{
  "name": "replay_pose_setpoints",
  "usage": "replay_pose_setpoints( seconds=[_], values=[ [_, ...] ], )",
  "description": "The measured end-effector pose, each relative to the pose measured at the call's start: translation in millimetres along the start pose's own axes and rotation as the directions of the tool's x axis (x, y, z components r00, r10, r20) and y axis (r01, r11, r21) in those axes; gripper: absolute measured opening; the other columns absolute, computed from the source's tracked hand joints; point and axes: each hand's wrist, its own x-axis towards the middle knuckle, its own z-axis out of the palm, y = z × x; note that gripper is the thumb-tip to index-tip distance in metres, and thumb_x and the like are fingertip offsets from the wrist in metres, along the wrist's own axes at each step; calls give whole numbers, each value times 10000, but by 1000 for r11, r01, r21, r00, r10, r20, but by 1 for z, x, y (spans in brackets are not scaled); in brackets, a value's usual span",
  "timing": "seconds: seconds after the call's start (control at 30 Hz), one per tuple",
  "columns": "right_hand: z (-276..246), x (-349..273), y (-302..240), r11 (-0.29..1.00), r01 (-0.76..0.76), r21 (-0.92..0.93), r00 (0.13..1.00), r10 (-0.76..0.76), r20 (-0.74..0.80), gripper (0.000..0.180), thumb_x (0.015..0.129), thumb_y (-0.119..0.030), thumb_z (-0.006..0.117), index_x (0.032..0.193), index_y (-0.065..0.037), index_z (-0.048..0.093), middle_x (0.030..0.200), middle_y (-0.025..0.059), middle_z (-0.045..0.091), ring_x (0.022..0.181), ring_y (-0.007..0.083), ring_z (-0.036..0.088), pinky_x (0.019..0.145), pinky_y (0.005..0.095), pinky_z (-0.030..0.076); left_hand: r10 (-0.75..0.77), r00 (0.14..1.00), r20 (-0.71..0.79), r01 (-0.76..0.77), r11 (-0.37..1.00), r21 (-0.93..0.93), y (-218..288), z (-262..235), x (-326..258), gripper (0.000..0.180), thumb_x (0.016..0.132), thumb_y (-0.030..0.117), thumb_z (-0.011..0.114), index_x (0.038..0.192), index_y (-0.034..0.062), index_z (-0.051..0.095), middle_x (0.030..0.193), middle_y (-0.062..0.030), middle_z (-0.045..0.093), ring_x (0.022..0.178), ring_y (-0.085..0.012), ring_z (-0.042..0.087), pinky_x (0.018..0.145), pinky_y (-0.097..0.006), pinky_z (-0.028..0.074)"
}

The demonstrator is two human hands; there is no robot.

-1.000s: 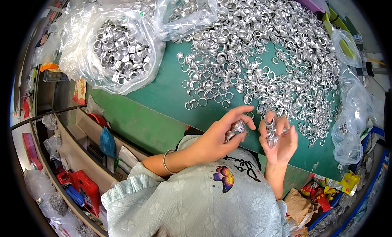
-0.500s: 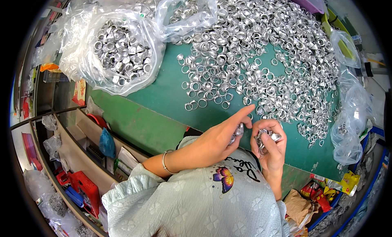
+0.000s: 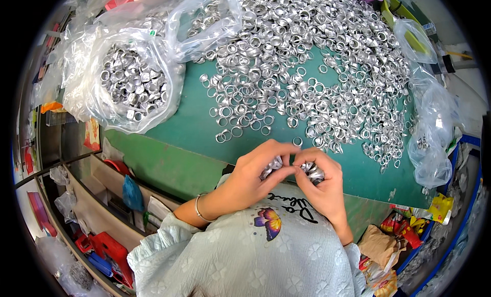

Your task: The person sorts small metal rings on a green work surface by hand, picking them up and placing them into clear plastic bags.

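My left hand [image 3: 250, 177] and my right hand [image 3: 319, 187] meet close to my chest, over the near edge of the green table [image 3: 174, 164]. Each hand is closed around a bunch of small silver metal rings, the left bunch [image 3: 272, 165] and the right bunch [image 3: 312, 170], with the fingertips touching between them. A bracelet sits on my left wrist. A big loose heap of the same silver rings [image 3: 307, 67] spreads over the table just beyond my hands.
An open clear plastic bag full of rings [image 3: 130, 87] stands at the left of the table, and another clear bag [image 3: 207, 21] lies behind it. More plastic bags [image 3: 429, 138] hang at the right edge. Shelves with red items [image 3: 102, 246] are lower left.
Both hands have drawn together and closer to my chest. The fingertips now touch, while a second ago the hands were slightly apart and higher over the table edge.
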Motion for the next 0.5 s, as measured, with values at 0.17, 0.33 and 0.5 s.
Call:
replay_pose_setpoints(
  seconds=[0.17,0.33,0.5],
  values=[
    [2,-2,-7,984,-53,-170,999,51,-14,161,710,73,624,842,10,557,767,74,586,632,149,556,550,254,424,-84,994,64,87,995,-41,8,4,3,155,748,-40,649,896,1,622,795,-73,574,702,-138,541,621,-259,436],
    [-7,-2,-12,991,-91,-94,994,85,-72,202,693,66,650,869,-2,577,751,74,594,636,138,572,554,252,439,-225,971,80,236,953,-188,-6,1,3,89,834,67,616,898,11,590,711,-12,532,596,-60,477,522,-224,380],
    [-14,4,-14,999,-8,42,997,5,80,363,664,55,689,1015,-20,639,738,39,590,670,115,560,607,235,435,-416,842,342,535,569,-624,-6,-1,4,104,902,119,543,887,16,550,683,7,530,496,-13,375,414,-186,269]
  ],
)
